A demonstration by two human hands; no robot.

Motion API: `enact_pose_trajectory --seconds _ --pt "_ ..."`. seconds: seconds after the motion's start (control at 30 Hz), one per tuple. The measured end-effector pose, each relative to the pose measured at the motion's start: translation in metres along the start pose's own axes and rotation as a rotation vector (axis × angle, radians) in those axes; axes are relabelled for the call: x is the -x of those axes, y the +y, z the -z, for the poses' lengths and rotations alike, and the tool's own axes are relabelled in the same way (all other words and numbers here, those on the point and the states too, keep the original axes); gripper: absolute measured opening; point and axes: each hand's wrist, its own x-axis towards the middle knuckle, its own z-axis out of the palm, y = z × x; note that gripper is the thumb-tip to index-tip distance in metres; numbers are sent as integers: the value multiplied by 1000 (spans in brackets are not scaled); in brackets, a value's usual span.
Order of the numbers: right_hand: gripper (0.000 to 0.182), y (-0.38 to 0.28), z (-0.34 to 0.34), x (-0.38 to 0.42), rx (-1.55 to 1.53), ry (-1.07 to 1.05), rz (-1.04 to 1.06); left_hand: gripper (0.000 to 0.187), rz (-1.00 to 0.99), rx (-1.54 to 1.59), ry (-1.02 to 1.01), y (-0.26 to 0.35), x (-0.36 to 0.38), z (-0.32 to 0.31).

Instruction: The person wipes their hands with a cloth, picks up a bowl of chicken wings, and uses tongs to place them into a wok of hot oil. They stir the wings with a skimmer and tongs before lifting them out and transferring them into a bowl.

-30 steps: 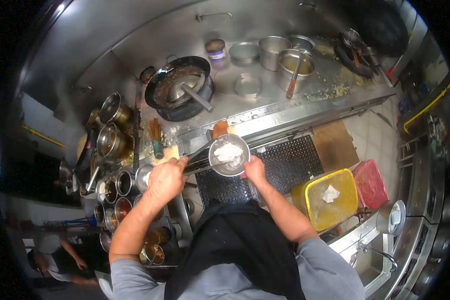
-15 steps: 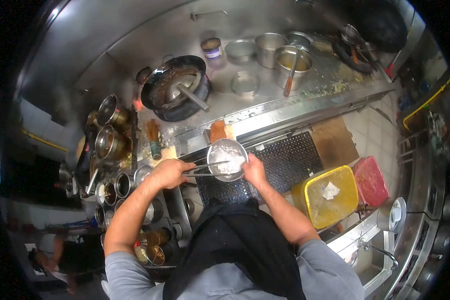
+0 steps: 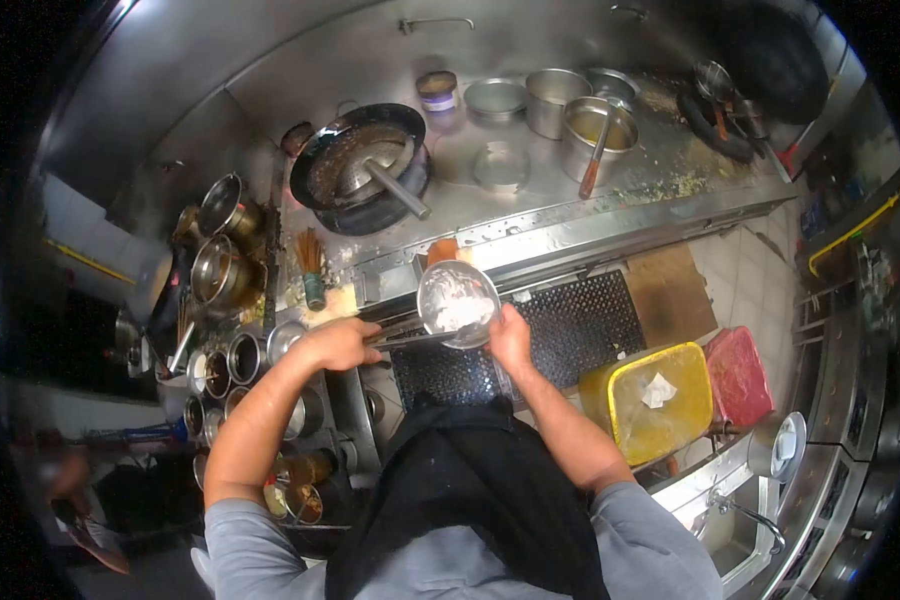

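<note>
A metal bowl with white powder or paste inside is tilted in front of me, above the dark floor mat. My right hand grips its right rim. From the left, my left hand is closed on a pair of metal tongs, whose tips reach the bowl's lower part; what they touch is unclear. On the stove beyond sits a black wok with a ladle in it. A bamboo brush stands left of the bowl.
Pots and a pot with a ladle line the back counter. Sauce containers crowd the left. At the right are a yellow bin, a red bin and a sink. Part of another person shows at lower left.
The tongs have come closer together and sit lower against the bowl, which is tilted differently. The white contents have shifted. The whole view has moved slightly.
</note>
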Motion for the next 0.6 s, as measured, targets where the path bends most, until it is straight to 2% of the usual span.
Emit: enact_pose_trajectory --seconds 0.03,0.07,0.1,0.17,0.2,0.23,0.3,0.33,0.43,0.5,0.57,0.6 --pt "13 -6 1 3 -1 -1 -1 59 -147 207 11 -20 -3 -14" --pt "15 -21 5 8 -162 -39 -146 60 305 639 -296 23 11 19" --pt "17 -30 7 10 -323 -73 -291 54 321 1018 -373 10 9 -2" --pt "18 -33 8 8 -343 -116 -351 53 371 1054 -245 4 8 -39" --pt "20 -33 8 9 -362 -163 -413 57 50 777 81 -4 4 -69" --pt "20 -32 7 8 -366 -156 -417 58 -67 404 340 -4 8 -82" --pt "22 -28 5 3 -409 -150 -464 56 121 -22 372 70 36 -25" --pt "22 -29 5 2 -401 -160 -460 56 129 -14 377 83 41 -14" --pt "22 -37 -1 0 -483 -194 -471 53 154 -154 366 95 59 16" --pt "21 -36 -6 1 -567 -99 -452 51 88 -210 354 99 72 40" --pt "20 -38 -5 1 -554 -114 -392 48 68 -240 382 89 82 56" --pt "17 -38 -4 1 -489 -104 -294 49 78 -243 384 87 85 66"
